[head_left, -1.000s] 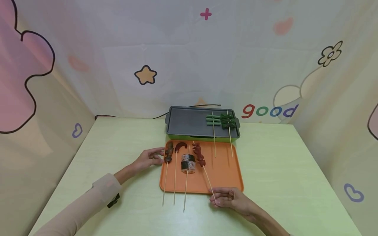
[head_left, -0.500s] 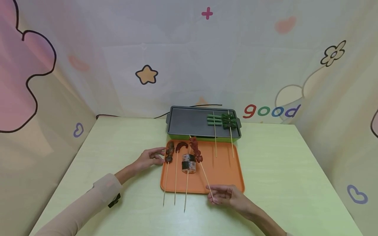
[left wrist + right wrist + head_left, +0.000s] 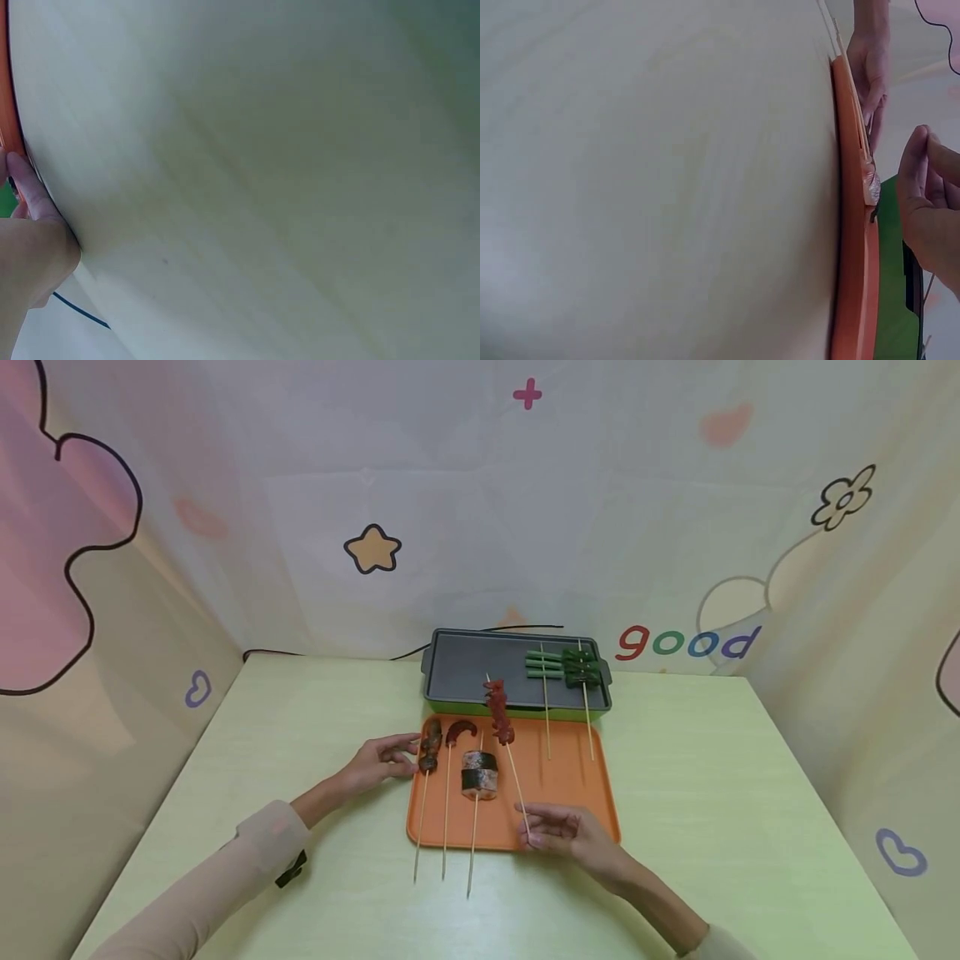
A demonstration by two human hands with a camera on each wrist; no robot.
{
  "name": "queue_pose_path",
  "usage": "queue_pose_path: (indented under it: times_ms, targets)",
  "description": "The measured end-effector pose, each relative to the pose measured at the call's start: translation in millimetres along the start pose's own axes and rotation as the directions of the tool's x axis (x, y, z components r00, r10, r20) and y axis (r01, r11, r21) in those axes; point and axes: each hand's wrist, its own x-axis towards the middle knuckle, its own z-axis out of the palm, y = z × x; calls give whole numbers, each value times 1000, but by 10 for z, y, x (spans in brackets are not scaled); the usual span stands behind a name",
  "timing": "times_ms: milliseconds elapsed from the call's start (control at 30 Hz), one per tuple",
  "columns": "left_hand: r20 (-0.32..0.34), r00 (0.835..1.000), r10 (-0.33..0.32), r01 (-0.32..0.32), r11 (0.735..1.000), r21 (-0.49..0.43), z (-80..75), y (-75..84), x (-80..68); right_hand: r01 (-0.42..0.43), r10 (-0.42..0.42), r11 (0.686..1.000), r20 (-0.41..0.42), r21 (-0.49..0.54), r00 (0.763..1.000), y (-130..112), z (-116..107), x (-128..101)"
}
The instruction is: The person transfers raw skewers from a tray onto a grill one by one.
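My right hand (image 3: 558, 835) pinches the lower end of a wooden skewer threaded with red meat pieces (image 3: 497, 712). The meat overlaps the front edge of the griddle (image 3: 480, 668) in the head view. At the left edge of the orange tray (image 3: 570, 810), my left hand (image 3: 375, 766) rests with its fingertips touching the rim. On the tray lie a skewer of dark brown pieces (image 3: 430, 747), one with a curled dark red piece (image 3: 461, 731), and one with a seaweed-wrapped roll (image 3: 479, 775). Their sticks reach past the tray's front edge.
A skewer of green stalks (image 3: 543, 668) and a skewer of dark green leafy vegetable (image 3: 581, 669) lie on the griddle's right side, sticks jutting over the tray. A black cord (image 3: 273, 652) runs behind the griddle. A printed curtain (image 3: 465, 527) surrounds the pale table (image 3: 690, 777).
My right hand has lifted the red meat skewer and moved it forward and slightly left, from over the tray towards the griddle. My left hand stays at the tray's edge.
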Motion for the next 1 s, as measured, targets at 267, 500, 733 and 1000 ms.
queue_pose_path:
  times_ms: [267,500,733,1000]
  targets:
    - [-19,1000,-21,21,1000,14,24,-5,0,4,-5,1000,-67,-5,998,-117,57,206]
    - [-14,1000,-6,6,1000,7,11,2,6,-22,16,999,-155,-38,988,-189,98,402]
    - [-15,1000,-2,3,1000,17,5,-1,-3,-17,8,999,-242,-36,970,-250,116,616]
    - [-23,1000,-5,5,1000,23,12,11,6,-39,40,999,-326,10,945,-241,143,815]
